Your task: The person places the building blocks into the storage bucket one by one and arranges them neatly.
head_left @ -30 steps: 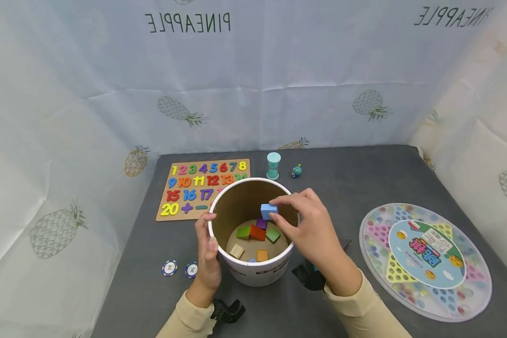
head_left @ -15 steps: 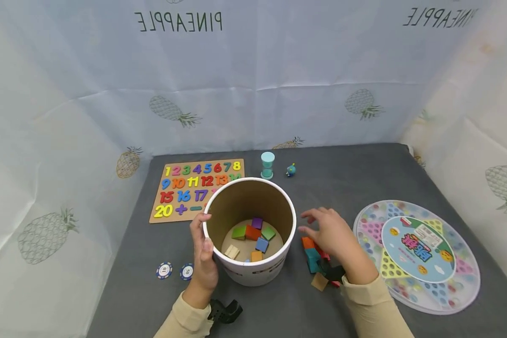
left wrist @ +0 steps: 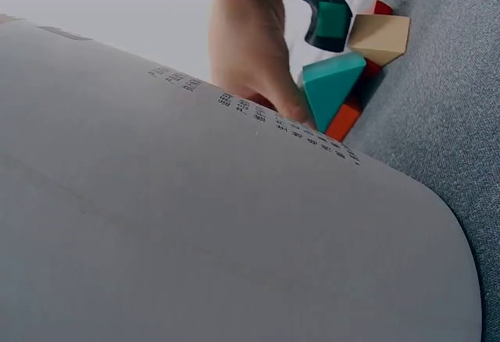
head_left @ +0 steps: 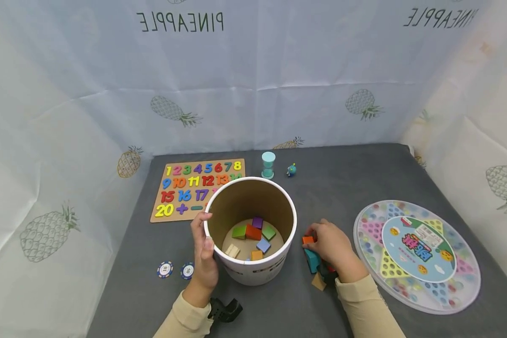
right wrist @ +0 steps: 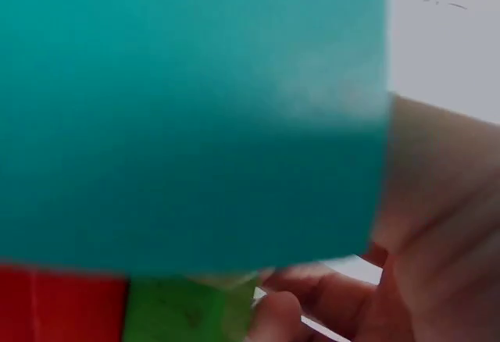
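Observation:
A round white bucket stands in the middle of the dark table. My left hand grips its left side, fingertips and thumb at the rim. Several coloured blocks lie on its floor, among them a red block, a purple block and a light blue block. My right hand is low beside the bucket, fingers bent down at an orange block. In the right wrist view a green block shows at the fingertips; I cannot tell whether either block is pinched.
Under the right hand lie a teal block and a wooden block. A marble board game is at right. Behind the bucket are a number board, an hourglass and a small toy. Poker chips lie left.
My right hand let go of the light blue block, which now lies inside the bucket. It moved out to the right, then down to the blocks. My left hand stayed on the bucket.

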The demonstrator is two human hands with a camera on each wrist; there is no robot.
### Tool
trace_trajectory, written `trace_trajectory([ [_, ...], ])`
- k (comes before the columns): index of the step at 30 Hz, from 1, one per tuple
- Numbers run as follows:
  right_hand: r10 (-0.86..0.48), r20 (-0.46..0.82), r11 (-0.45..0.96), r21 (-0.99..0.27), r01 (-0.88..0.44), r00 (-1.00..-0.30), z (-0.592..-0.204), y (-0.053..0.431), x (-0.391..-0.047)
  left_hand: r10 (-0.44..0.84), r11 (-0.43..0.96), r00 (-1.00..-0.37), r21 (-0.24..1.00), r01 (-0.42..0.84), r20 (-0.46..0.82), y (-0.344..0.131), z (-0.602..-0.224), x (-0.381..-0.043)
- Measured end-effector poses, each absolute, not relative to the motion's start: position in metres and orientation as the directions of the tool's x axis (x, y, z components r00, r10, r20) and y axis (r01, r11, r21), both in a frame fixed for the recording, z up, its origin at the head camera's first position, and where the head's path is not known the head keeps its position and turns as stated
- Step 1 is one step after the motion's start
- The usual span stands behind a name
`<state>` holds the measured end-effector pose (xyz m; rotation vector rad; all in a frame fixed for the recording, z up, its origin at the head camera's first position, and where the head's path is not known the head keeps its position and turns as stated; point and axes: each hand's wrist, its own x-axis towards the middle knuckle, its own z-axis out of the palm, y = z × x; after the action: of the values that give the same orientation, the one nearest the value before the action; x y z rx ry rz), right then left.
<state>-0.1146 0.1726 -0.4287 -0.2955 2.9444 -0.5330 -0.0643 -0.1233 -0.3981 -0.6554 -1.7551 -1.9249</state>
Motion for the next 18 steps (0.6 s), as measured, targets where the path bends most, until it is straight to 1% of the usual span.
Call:
trace_trajectory([
  [4, -0.213, -0.114, 0.926, -0.341, -0.163, -0.971, -0.431, 0.171, -0.121, -0.012, -0.072, -0.78, 0.777, 0.625, 0.626, -0.124, -0.399, -0.064],
  [8, -0.218, -0.051, 0.925, -0.328, -0.19, -0.975, -0.431, 0.168, -0.128, -0.026, -0.057, -0.779, 0.777, 0.627, 0.627, -0.124, -0.399, -0.065],
  [11, -0.205, -0.032, 0.935, -0.301, -0.186, -0.978, -0.43, 0.167, -0.128, -0.03, -0.057, -0.778, 0.776, 0.628, 0.627, -0.124, -0.399, -0.065],
  [15, -0.194, -0.088, 0.949, -0.268, -0.165, -0.977, -0.431, 0.168, -0.126, -0.027, -0.062, -0.776, 0.774, 0.63, 0.63, -0.123, -0.399, -0.065],
  [18, -0.198, -0.094, 0.947, -0.276, -0.166, -0.976, -0.433, 0.169, -0.127, -0.025, -0.055, -0.781, 0.779, 0.625, 0.624, -0.123, -0.4, -0.065],
])
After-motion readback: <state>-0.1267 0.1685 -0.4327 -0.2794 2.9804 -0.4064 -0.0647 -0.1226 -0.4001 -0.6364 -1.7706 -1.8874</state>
